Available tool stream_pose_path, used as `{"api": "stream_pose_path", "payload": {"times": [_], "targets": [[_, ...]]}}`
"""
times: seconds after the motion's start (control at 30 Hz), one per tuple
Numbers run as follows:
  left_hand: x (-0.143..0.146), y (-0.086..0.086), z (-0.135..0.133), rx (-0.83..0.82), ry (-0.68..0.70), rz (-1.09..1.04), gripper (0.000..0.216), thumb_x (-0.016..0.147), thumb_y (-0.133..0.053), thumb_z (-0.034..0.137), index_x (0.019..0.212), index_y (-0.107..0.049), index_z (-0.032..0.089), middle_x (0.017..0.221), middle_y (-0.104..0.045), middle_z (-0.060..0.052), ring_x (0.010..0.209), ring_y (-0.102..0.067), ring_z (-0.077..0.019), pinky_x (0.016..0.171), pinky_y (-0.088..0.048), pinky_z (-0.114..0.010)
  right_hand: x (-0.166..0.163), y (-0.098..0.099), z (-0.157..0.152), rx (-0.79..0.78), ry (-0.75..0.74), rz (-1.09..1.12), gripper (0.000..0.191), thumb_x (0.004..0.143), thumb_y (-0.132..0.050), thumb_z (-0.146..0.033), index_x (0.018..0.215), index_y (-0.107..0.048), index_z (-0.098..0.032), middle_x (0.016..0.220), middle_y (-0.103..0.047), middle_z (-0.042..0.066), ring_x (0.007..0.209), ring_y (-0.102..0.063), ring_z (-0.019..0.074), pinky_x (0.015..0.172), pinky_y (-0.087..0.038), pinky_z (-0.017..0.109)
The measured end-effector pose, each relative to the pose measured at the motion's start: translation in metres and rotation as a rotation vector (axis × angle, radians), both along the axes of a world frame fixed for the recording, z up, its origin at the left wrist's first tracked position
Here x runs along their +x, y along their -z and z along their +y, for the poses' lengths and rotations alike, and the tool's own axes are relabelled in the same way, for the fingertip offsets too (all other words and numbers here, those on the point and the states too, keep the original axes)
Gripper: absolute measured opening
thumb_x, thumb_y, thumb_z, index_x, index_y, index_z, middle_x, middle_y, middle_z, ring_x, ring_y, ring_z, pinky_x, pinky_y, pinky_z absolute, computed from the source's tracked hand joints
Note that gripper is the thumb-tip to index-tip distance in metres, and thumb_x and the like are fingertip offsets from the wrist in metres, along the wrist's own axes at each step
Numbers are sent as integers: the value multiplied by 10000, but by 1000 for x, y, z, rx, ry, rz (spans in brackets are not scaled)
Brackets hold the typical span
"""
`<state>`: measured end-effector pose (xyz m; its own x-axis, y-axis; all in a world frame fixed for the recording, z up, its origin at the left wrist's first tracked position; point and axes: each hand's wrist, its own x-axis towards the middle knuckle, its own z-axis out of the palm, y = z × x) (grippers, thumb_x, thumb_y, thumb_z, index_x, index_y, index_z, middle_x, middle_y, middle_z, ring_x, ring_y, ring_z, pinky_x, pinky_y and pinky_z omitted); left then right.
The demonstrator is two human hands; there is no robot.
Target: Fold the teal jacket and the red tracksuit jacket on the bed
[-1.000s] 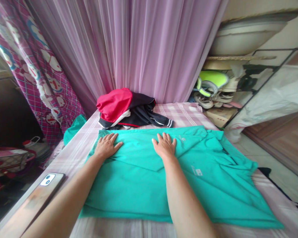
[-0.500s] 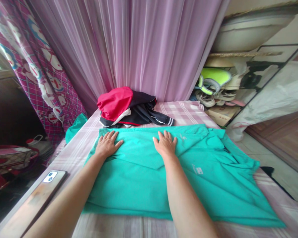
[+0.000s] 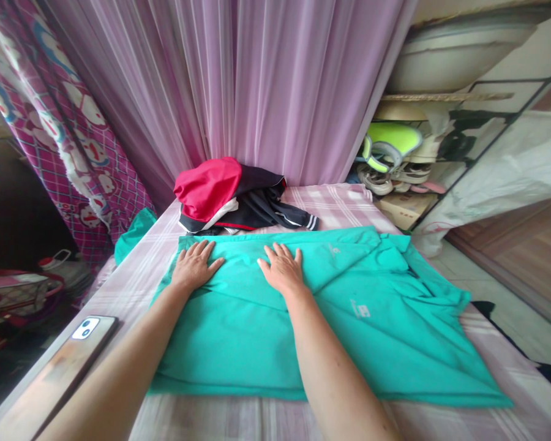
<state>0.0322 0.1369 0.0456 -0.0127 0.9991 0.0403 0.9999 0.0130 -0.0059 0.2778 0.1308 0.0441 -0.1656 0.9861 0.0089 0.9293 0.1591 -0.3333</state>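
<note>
Item: one teal short-sleeved knit shirt [image 3: 266, 343], spread flat on a bed covered in a pink-and-white plaid sheet [image 3: 335, 205]. The shirt occupied the middle of the bed, its long axis running left to right across the view; the collar end with the small white printed logo pointed toward the right, where the cloth bunched in folds near the bed's edge. A folded-over flap crossed the upper left part.

Left hand [image 3: 193, 268]: open, palm down, fingers spread, pressed flat on the shirt's far left corner, gripping nothing.

Right hand [image 3: 282, 272]: open likewise, palm down on the folded flap near the shirt's far edge, fingers pointing away from the person, gripping nothing. Both hands lay on the far half of the shirt, near each other; the bulk of the cloth extended to the right of the right hand and back toward the person beneath both forearms.

Adjacent items: a bundled red, black and white jacket [image 3: 232, 196] on the bed just beyond the shirt, close to the fingertips. A smartphone with a pale back and twin camera lenses [image 3: 57, 373] lay on the bed's left edge, well apart from the shirt. A sheer lilac curtain [image 3: 275, 86] hung behind. A black wire shoe rack [image 3: 441, 153] stood at right.
</note>
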Motion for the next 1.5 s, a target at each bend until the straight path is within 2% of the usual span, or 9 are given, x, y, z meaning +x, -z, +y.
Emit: {"api": "stream_pose_path", "payload": {"times": [0.67, 1.5], "targets": [[0, 0, 0, 9, -7, -4, 734, 952, -344, 650, 1551, -366, 226, 1620, -361, -86, 1493, -310, -322, 1203, -263, -557, 2, -1, 1, 26, 2, 5, 559, 1015, -346, -481, 1503, -459, -234, 1601, -388, 114, 1481, -294, 279, 1199, -99, 602], [1, 1, -1, 30, -19, -61, 684, 976, -272, 633, 1536, -393, 259, 1609, -386, -77, 1490, -313, -307, 1208, -239, -545, 1, 1, 2, 4, 10, -15, 567, 1013, -338, -482, 1516, -438, -240, 1608, -378, 99, 1492, -280, 270, 1200, -98, 606]]}}
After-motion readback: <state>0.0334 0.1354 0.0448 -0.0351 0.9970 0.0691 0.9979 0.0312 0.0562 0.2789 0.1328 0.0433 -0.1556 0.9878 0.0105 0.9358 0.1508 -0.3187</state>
